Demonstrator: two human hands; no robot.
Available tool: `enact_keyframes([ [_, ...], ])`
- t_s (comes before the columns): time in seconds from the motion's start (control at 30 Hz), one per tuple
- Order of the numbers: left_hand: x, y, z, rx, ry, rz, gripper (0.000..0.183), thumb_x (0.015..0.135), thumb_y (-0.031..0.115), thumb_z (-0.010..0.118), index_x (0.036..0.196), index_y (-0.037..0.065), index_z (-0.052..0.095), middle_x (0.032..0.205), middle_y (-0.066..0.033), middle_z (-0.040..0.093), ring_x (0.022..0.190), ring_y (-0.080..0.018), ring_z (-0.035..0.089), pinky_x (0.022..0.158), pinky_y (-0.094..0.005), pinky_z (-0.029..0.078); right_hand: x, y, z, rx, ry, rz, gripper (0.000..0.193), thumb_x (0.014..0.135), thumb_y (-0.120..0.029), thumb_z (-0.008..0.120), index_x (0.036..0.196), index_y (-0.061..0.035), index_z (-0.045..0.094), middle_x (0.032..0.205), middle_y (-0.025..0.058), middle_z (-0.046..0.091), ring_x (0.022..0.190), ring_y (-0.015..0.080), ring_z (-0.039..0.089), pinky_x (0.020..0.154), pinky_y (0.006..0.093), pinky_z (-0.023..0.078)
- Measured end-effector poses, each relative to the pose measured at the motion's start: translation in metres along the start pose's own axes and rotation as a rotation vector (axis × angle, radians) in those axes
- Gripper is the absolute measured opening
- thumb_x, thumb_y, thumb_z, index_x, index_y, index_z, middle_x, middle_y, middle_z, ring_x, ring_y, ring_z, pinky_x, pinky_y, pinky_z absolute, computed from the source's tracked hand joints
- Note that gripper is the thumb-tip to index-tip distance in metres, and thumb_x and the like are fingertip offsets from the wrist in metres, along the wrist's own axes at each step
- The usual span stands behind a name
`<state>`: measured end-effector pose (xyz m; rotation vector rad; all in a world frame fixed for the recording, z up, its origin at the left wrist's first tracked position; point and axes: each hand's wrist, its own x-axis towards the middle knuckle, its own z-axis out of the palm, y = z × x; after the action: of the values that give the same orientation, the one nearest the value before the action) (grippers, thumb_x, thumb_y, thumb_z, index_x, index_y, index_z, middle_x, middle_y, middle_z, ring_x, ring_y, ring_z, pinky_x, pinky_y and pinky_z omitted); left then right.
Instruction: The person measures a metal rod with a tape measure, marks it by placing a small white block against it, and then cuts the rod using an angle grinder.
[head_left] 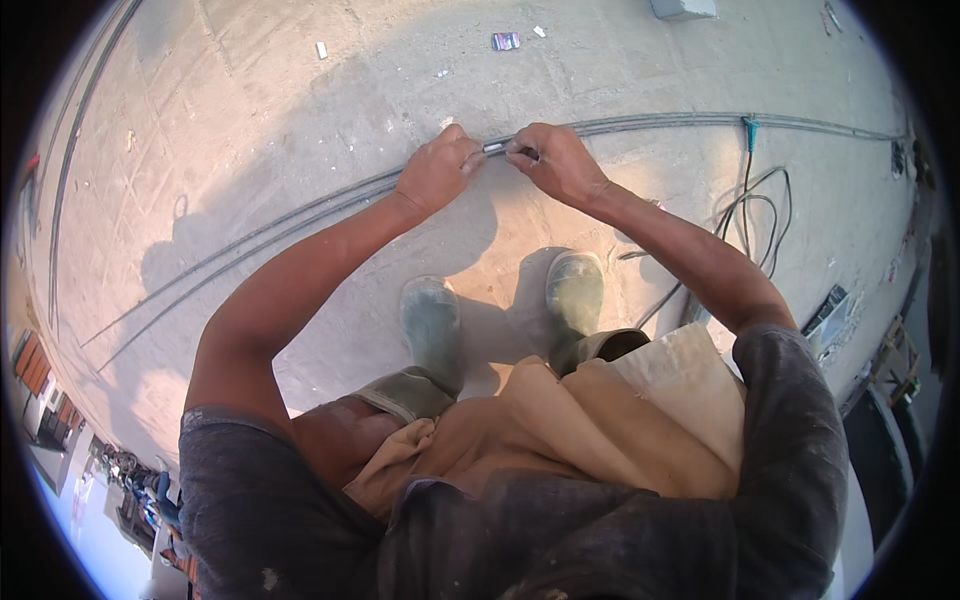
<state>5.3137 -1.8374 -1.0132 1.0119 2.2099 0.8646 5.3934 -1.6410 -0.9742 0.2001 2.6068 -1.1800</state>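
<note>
- Nearest, a tan cloth (pixel 480 440) lies across the person's lap, with a pair of green boots (pixel 432 322) on the floor (pixel 300 120) beyond it.
- Past the boots, both arms reach forward and the hands nearly meet.
- The left hand (pixel 438 172) and right hand (pixel 562 165) each have a grip pinched on a short pale piece (pixel 494 148); fingers hide its ends.
- The piece lies between them, right of the left grip and left of the right; neither hand is clearly nearer.
- Its long axis runs left to right, tilting slightly away toward the right, one end pointing at each hand's fingertips.
- Just behind, long thin rods (pixel 650 122) run roughly the same way; whether the piece touches them, I cannot tell.
- Rightward, a teal clamp (pixel 751 124) sits at the rods, a black cable (pixel 748 170) trailing from it.
- Farthest, a small packet (pixel 506 41) and a pale block (pixel 684 8).
</note>
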Motion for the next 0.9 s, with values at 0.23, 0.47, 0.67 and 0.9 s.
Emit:
enact_keyframes([
  [0.23,-0.005,0.0,-0.002,0.02,0.03,-0.02,0.022,0.091,0.021,0.066,0.103,0.003,0.068,0.095,-0.014,0.058,0.085,-0.0334,0.061,0.077,-0.0426,0.048,-0.005,-0.015,0.025,0.075,0.104,0.065,0.014,0.083,-0.013,0.065,0.089,-0.0003,0.067,0.094,0.0191,0.066,0.09,0.0375,0.063,0.079,0.0464,0.049],
  [0.47,-0.01,0.005,0.002,0.056,0.065,-0.055,0.021,0.089,0.021,0.065,0.098,0.001,0.066,0.101,-0.0181,0.058,0.093,-0.0391,0.061,0.081,-0.047,0.049,0.016,-0.008,0.027,-0.028,0.136,-0.003,0.017,0.086,-0.018,0.062,0.085,-0.002,0.065,0.094,0.0181,0.065,0.091,0.0382,0.062,0.079,0.047,0.049],
  [0.67,-0.011,-0.001,0.008,0.078,0.097,-0.053,0.023,0.091,0.022,0.065,0.1,0.002,0.068,0.097,-0.0165,0.058,0.092,-0.0367,0.06,0.08,-0.0439,0.048,0.016,-0.014,0.036,-0.158,0.135,-0.09,0.012,0.085,-0.015,0.064,0.086,-0.0038,0.064,0.094,0.0148,0.063,0.087,0.038,0.062,0.076,0.0466,0.048],
  [0.9,-0.008,-0.002,0.006,0.073,0.054,-0.011,0.021,0.09,0.017,0.066,0.104,0.002,0.067,0.098,-0.0165,0.058,0.092,-0.037,0.06,0.082,-0.0438,0.048,0.006,-0.003,0.043,-0.266,0.126,-0.256,0.004,0.078,-0.006,0.059,0.079,-0.0029,0.06,0.09,0.0172,0.061,0.086,0.0374,0.061,0.075,0.0475,0.048],
])
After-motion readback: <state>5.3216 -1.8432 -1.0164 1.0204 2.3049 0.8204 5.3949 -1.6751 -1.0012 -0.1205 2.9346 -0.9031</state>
